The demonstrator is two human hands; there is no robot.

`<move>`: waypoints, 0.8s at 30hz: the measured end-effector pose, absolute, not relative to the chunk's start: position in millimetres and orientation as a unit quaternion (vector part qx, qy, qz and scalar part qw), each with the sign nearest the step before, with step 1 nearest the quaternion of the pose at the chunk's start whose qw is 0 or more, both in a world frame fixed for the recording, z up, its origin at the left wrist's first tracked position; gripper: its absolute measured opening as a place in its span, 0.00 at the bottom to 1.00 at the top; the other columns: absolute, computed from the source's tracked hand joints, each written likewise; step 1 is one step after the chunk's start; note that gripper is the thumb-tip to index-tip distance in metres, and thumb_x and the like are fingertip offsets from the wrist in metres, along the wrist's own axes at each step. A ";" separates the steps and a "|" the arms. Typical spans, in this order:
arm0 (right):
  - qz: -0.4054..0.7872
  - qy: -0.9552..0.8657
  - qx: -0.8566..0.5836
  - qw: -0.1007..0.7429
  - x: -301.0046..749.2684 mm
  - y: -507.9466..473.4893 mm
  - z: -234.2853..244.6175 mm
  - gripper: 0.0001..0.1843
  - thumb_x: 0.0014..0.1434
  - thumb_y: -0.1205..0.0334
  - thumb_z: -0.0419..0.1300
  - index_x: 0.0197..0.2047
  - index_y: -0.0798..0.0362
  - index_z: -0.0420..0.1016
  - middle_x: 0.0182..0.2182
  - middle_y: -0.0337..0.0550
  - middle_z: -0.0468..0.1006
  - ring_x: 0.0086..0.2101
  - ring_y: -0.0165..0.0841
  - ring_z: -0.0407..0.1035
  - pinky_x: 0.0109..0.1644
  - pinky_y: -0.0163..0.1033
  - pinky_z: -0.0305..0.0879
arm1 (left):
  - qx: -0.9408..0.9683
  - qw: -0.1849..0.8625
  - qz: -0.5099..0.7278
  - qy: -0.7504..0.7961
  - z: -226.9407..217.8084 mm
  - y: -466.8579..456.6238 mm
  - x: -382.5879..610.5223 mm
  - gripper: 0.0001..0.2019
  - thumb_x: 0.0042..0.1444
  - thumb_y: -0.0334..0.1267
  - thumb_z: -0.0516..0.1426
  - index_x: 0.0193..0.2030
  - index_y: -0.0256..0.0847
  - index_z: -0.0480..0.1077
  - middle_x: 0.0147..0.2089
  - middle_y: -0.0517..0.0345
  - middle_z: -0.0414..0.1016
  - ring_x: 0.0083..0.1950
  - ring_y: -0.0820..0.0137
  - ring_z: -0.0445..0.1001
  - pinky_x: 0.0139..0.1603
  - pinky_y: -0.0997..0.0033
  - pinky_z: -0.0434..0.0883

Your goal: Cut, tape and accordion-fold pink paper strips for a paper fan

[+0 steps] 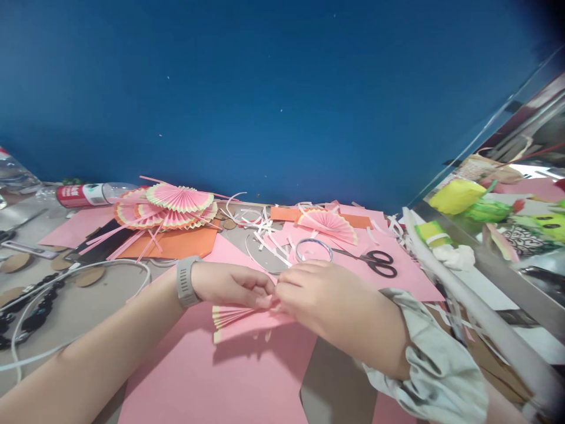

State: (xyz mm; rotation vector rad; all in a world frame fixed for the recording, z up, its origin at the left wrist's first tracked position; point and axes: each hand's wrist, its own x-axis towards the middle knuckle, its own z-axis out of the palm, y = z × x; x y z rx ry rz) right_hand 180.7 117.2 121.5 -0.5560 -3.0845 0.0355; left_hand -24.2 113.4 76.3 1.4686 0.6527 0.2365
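Between my two hands is a pleated pink paper fan (238, 321) with a pale yellow edge, its folds spreading to the left. My left hand (233, 285) is closed on the fan's upper side, thumb and fingers pinched together. My right hand (309, 291) grips the gathered end, with its fingertips meeting those of the left; what lies right under them is hidden. Beneath the fan lies a large pink paper sheet (212, 377). Just beyond my right hand are a roll of tape (314, 249) and black-handled scissors (379, 263).
Finished paper fans (180, 198) are piled at the back left on an orange sheet (176, 244). Another fan (329, 224) lies behind the tape among white paper strips (260, 227). A plastic bottle (83, 194), white cable (145, 268) and cardboard discs (88, 277) are at left. A blue partition (265, 106) closes the back.
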 end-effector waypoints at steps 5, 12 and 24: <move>0.006 -0.958 -0.287 -0.009 189.0 125.3 124.3 0.10 0.62 0.62 0.52 0.29 0.53 0.67 0.23 0.38 0.71 0.25 0.32 0.65 0.28 0.37 0.52 | 0.777 0.431 0.068 0.454 100.3 93.9 -9.7 0.15 0.62 0.46 0.43 0.38 0.39 0.64 0.24 0.62 0.68 0.24 0.73 0.64 0.26 0.74 0.60; 0.012 -0.955 -0.290 0.069 208.4 131.3 149.3 0.11 0.62 0.61 0.51 0.28 0.53 0.65 0.26 0.38 0.71 0.28 0.32 0.64 0.31 0.37 0.54 | 0.810 0.134 0.090 0.564 129.7 74.0 1.3 0.13 0.61 0.47 0.45 0.40 0.43 0.66 0.30 0.59 0.72 0.29 0.68 0.69 0.27 0.72 0.56; -0.083 -0.949 -0.242 0.185 221.3 113.4 165.4 0.10 0.62 0.68 0.46 0.36 0.52 0.68 0.32 0.43 0.73 0.34 0.36 0.66 0.39 0.42 0.58 | 0.820 0.083 0.128 0.551 153.8 54.7 -6.3 0.09 0.61 0.42 0.47 0.38 0.46 0.66 0.30 0.62 0.70 0.27 0.71 0.66 0.27 0.72 0.58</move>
